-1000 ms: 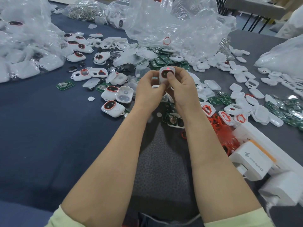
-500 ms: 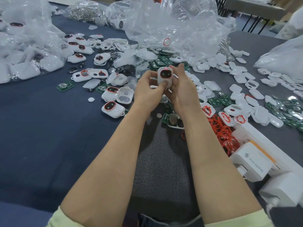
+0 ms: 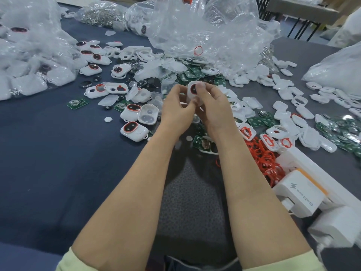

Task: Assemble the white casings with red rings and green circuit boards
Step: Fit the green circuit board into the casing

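Note:
A white casing (image 3: 192, 92) with a red ring around its dark window is held upright above the table's middle. My left hand (image 3: 177, 110) pinches its lower left edge. My right hand (image 3: 212, 106) grips its right side, a fingertip pressing the top of the front face. Loose red rings (image 3: 263, 159) lie heaped to the right of my right forearm. Green circuit boards (image 3: 259, 121) are scattered among empty white casing halves (image 3: 289, 94) on the right. One green board in a casing half (image 3: 204, 143) lies below my hands. Finished casings (image 3: 132, 131) lie to the left.
Crumpled clear plastic bags (image 3: 205, 32) fill the back and the far left (image 3: 29, 55). White charger blocks (image 3: 298, 194) sit on a power strip at the right edge. A single green board (image 3: 77, 103) lies on the dark blue cloth (image 3: 48, 163) at left.
Both hands lowered the casing slightly and turned it a little. The right fingertip went off the front face, then came back onto its top.

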Demonstrator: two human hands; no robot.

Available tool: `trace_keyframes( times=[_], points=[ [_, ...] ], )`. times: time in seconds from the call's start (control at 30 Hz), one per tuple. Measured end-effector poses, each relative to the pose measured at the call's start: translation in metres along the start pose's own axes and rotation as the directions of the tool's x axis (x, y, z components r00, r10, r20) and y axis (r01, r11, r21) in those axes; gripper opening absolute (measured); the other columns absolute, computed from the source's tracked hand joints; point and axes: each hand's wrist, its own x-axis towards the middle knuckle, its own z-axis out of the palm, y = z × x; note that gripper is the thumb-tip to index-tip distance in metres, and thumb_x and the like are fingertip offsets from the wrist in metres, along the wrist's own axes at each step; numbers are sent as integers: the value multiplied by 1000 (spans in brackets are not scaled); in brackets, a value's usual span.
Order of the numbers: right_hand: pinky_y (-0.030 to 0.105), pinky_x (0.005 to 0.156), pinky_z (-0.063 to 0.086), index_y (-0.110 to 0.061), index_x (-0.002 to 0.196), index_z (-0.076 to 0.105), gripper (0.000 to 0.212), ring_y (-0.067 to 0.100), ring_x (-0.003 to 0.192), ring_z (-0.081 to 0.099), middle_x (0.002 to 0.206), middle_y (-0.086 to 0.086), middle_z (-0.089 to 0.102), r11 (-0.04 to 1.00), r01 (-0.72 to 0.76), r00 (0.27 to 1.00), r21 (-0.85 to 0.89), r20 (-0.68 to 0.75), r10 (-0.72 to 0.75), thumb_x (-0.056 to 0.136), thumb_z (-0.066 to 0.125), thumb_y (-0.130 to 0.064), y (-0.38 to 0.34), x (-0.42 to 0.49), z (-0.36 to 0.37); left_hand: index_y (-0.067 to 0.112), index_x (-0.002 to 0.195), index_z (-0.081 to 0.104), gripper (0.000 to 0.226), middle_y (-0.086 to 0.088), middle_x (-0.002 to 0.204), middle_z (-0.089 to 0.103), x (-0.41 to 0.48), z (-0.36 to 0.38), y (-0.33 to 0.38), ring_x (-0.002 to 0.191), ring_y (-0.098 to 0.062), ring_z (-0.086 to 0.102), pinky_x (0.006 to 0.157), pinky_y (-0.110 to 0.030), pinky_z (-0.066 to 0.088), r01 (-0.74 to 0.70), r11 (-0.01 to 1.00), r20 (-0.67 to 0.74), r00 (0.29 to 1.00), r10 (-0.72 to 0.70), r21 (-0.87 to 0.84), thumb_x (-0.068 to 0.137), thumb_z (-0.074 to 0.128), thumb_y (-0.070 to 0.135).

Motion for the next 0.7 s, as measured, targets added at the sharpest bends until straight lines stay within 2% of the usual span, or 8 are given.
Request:
trace_keyframes(
  times=[0.03,0.07,0.17,0.33,0.5,0.6,0.7],
  points=[
    [47,92,50,-14,95,61,3,39,103,63,101,16,64,999,20,1000,-35,0,-20,93,58,-13,1,0,-1,17,93,51,13,-8,90,62,0,0,0,78,-23,61,78,-40,52,-12,1000,13,1000,12,20,91,56,5],
    [48,93,49,-13,97,60,8,39,105,62,101,15,64,998,29,1000,-55,-9,-30,91,60,-9,3,0,-2,14,96,52,11,-7,90,62,0,1,0,79,-23,62,78,-39,53,-24,999,24,999,24,31,91,55,4],
    [44,92,50,-8,106,56,19,28,96,63,98,10,63,997,57,998,-53,-30,-59,88,63,-5,3,1,-5,13,100,53,10,-7,93,64,-2,4,1,84,-26,65,82,-40,56,-46,998,40,998,45,45,94,52,5],
    [45,86,49,-17,89,55,19,26,87,57,92,13,59,982,152,987,-114,-38,-158,87,63,0,4,1,-5,14,101,55,16,-16,99,67,-3,3,1,94,-34,66,87,-48,54,-25,999,51,998,23,30,91,53,2],
    [33,76,53,-15,95,57,16,22,87,62,92,8,63,990,118,993,-75,2,-119,88,62,-2,4,1,-7,17,98,56,14,-15,98,68,-2,3,0,94,-34,66,87,-50,54,3,1000,39,999,-3,9,91,56,5],
    [35,82,51,-19,95,60,13,20,90,62,94,4,65,993,100,995,-60,32,-98,92,57,-7,3,0,-4,25,89,54,21,-14,95,67,-1,2,0,85,-28,66,87,-51,54,33,998,0,999,-33,-52,89,60,5],
    [36,81,52,-18,94,60,14,20,88,62,92,3,66,986,138,990,-90,7,-138,95,53,-6,2,0,-4,26,90,55,21,-17,96,67,-1,3,-1,83,-25,64,87,-51,54,20,998,5,1000,-19,-65,89,60,5]
  ],
)
